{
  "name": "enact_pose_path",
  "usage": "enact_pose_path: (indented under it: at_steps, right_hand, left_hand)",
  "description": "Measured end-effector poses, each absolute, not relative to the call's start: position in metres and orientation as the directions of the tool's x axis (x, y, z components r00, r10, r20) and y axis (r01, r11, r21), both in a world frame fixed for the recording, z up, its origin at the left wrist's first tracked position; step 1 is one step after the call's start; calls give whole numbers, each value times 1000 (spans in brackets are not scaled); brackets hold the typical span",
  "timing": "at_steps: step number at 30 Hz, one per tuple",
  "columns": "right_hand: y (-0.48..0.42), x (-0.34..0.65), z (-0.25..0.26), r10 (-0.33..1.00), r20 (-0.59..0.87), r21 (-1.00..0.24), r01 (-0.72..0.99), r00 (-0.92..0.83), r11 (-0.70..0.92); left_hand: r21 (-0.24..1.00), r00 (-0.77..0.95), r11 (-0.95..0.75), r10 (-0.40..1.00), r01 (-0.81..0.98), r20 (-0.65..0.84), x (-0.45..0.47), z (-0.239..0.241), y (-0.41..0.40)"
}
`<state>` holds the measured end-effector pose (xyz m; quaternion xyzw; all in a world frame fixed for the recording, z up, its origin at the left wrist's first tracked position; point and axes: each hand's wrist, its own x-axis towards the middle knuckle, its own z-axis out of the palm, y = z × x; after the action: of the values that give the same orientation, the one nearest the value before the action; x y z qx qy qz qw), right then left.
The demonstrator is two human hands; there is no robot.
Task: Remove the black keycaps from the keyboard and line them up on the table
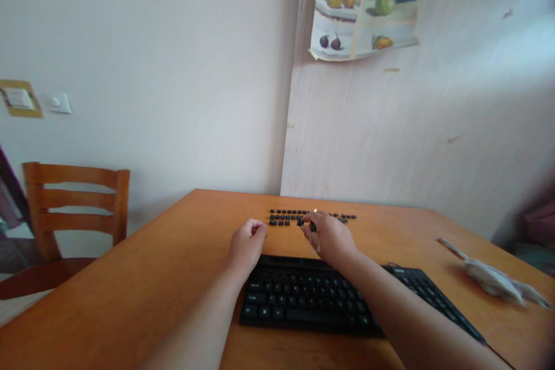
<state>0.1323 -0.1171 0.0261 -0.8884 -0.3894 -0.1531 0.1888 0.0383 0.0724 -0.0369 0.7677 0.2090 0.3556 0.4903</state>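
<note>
Nearest the camera, two bare forearms enter from the lower edge and reach away over a black keyboard (312, 295). The keyboard lies flat on the orange-brown wooden table (130, 277), its long axis running left to right and slightly toward the near right, the key rows facing up.

Beyond the keyboard's far edge, loose black keycaps (288, 217) are set out in short rows on the table. The rows run left to right, parallel to the keyboard's far edge and well apart from the wall.

The left hand (247, 243) rests on the table just beyond the keyboard's far left corner, fingers curled into a loose fist; whether it holds anything cannot be told. It sits just near the left end of the keycap rows.

The right hand (329, 237) is extended over the keyboard's far edge, wrist low, fingers narrowed to a pinch at the middle of the rows, closed on one keycap (313, 224). A thin pale object shows at the fingers; its nature cannot be told.

A wooden chair (73, 208) stands at the far left. A pale crumpled cloth (494, 277) lies on the table at the right. A fruit picture (364, 17) hangs on the wall.
</note>
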Motion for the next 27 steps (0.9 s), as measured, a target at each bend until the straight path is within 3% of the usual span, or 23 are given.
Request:
enact_pose_path:
  at_steps: [7, 27]
  right_hand:
    - [-91, 173, 16, 668, 269, -79, 707, 694, -703]
    - [-59, 205, -11, 697, 138, 10, 703, 703, -711]
  left_hand:
    - [899, 626, -437, 711, 36, 320, 40, -53, 86]
    - [890, 658, -451, 689, 59, 306, 38, -49, 83]
